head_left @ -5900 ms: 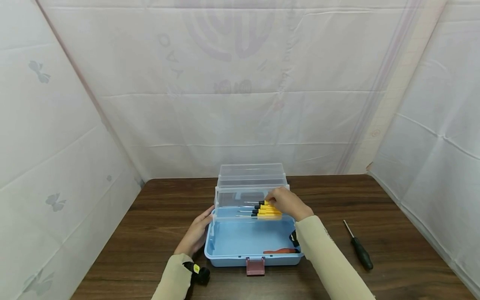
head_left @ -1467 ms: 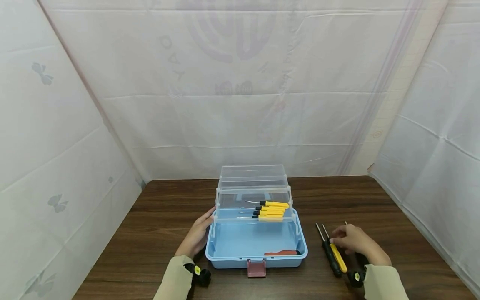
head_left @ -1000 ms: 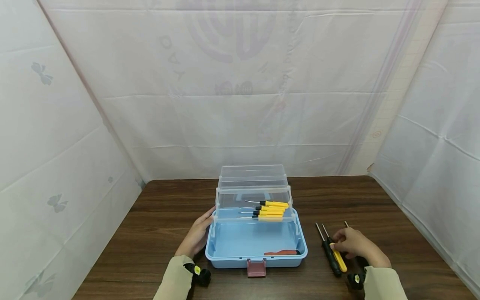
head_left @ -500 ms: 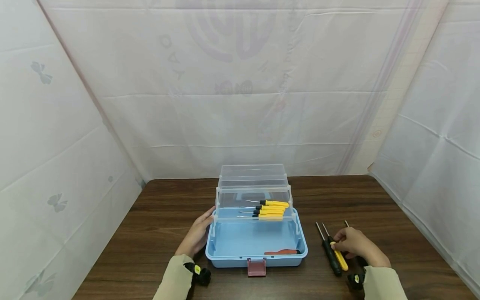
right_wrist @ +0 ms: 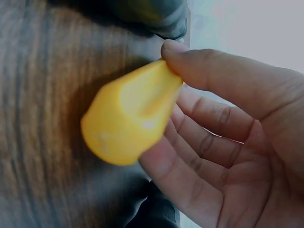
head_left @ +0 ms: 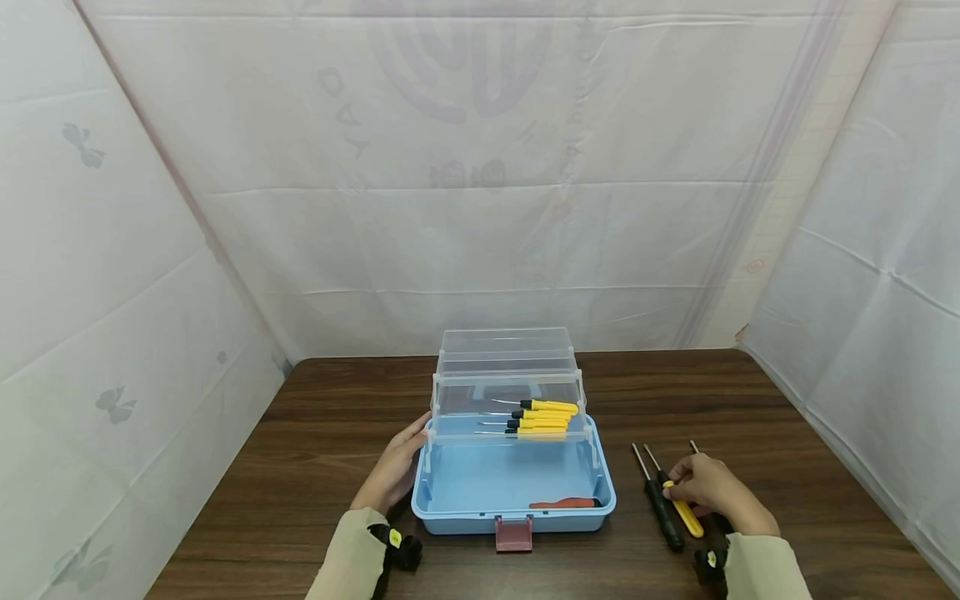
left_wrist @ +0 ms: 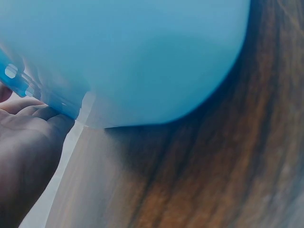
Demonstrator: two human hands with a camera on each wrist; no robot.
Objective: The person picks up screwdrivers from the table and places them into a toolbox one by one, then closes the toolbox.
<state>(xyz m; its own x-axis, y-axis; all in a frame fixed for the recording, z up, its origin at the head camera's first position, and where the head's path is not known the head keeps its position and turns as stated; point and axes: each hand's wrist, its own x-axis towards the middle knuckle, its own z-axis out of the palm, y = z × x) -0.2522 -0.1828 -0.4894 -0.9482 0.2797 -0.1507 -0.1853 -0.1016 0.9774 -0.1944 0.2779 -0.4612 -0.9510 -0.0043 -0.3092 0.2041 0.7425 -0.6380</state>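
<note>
In the head view my right hand pinches a yellow-handled screwdriver between thumb and fingers, low over the table. The right wrist view shows its yellow handle end-on. A black-handled screwdriver lies just left of it. Past my fingers pokes the metal shaft of another screwdriver, whose handle my hand hides. My left hand holds the left side of the light blue toolbox, thumb and fingers at its rear left corner. In the left wrist view the box wall covers part of that hand.
Several small yellow screwdrivers lie in the raised clear tray. On the box floor is a red-handled tool, near the front wall. A clear lid stands open behind. White sheeting encloses the brown table.
Earlier my right hand was at the tray's small screwdrivers; a black tool has since left the box. Lately the right hand has turned the yellow-handled screwdriver slightly, its butt swinging right. The left hand stays.
</note>
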